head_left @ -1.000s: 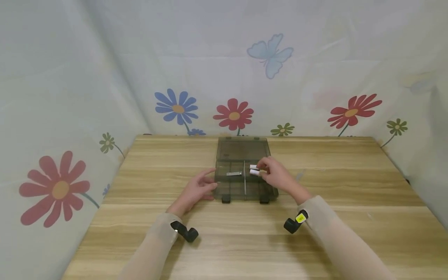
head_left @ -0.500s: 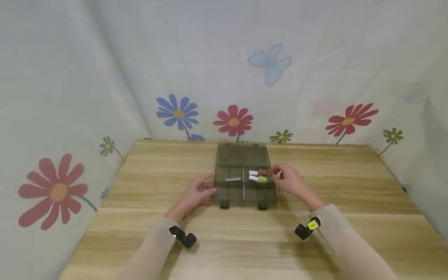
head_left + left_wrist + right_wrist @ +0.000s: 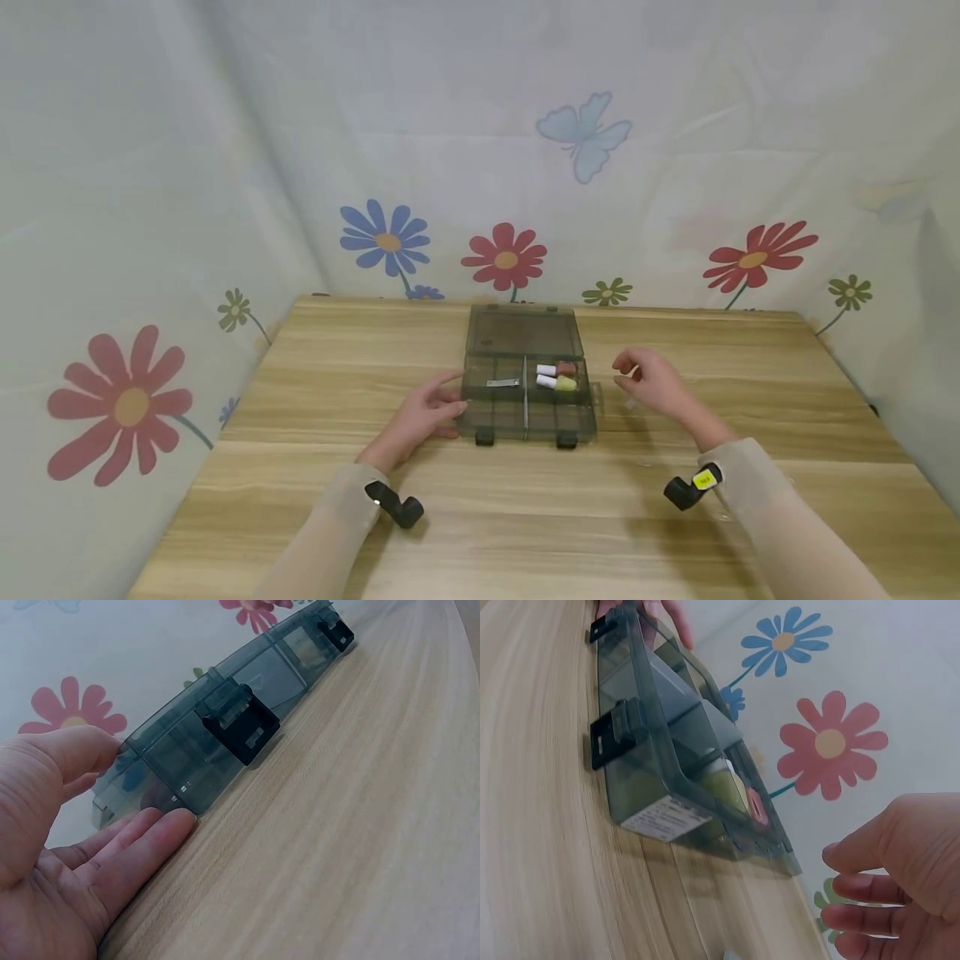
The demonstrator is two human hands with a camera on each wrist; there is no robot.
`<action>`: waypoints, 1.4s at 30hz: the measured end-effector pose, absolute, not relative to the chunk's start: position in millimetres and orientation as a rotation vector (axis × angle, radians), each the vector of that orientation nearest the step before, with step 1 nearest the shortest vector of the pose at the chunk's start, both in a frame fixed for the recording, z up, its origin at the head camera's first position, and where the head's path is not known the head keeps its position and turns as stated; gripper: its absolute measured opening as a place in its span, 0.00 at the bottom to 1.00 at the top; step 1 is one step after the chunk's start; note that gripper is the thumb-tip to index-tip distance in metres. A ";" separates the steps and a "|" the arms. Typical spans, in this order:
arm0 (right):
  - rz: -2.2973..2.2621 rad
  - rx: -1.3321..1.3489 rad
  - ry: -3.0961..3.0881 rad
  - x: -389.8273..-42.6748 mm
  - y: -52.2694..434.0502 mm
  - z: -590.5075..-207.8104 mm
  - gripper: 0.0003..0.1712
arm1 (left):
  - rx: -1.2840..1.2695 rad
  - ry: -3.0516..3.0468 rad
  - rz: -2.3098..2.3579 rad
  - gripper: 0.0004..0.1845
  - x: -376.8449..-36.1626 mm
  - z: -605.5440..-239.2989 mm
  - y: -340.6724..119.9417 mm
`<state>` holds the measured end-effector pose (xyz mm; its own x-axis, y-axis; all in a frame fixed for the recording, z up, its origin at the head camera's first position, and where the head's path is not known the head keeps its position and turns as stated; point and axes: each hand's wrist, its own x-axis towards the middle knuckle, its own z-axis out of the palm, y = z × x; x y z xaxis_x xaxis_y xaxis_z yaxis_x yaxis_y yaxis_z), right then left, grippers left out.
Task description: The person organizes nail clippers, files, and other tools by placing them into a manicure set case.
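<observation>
Box: I see a smoky transparent organiser box (image 3: pixel 525 400) lying open at the middle of the counter (image 3: pixel 300 500), its lid (image 3: pixel 522 331) folded back flat toward 12 o'clock and its two black latches (image 3: pixel 484 436) facing me at 6 o'clock.

Contents, right half: two small bottles with white caps lie side by side in a rear compartment, a brownish one (image 3: pixel 558 369) and a yellow-green one (image 3: pixel 557 383) just toward 6 o'clock of it.

Contents, left half: a small metal nail clipper (image 3: pixel 502 383) lies in the compartment at 9 o'clock of the centre divider.

Left hand: my left hand (image 3: pixel 420 412) is flat and relaxed, fingers straight, fingertips (image 3: pixel 161 829) touching the box's left wall near its front corner; it grips nothing.

Right hand: my right hand (image 3: pixel 652 385) hovers off the box at 3 o'clock, clear of it and empty, fingers (image 3: pixel 870 889) loosely curled round nothing.

Done, as I judge it: three items sit inside the compartments, and neither hand carries anything.

Left, as I judge it: the lid is not yet closed and the latches are unfastened. A small pale scrap (image 3: pixel 630 403) shows on the counter near my right hand; I cannot tell what it is.

Stage: I read this as late in the packing, with closing the box as the remaining part.
</observation>
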<state>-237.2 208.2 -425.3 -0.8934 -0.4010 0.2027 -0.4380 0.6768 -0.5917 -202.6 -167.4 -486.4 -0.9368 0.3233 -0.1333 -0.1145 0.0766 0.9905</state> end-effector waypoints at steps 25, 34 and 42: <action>0.970 0.748 -2.944 -249.5 251.8 -451.1 0.12 | 0.210 2.048 1.939 0.34 -196.8 -477.5 -166.0; 0.877 0.849 -2.929 -256.5 256.9 -463.0 0.13 | 0.182 2.077 1.951 0.34 -206.1 -500.2 -167.1; 0.751 0.876 -2.981 -261.9 255.6 -467.3 0.09 | 0.176 2.103 1.960 0.33 -205.9 -503.8 -167.8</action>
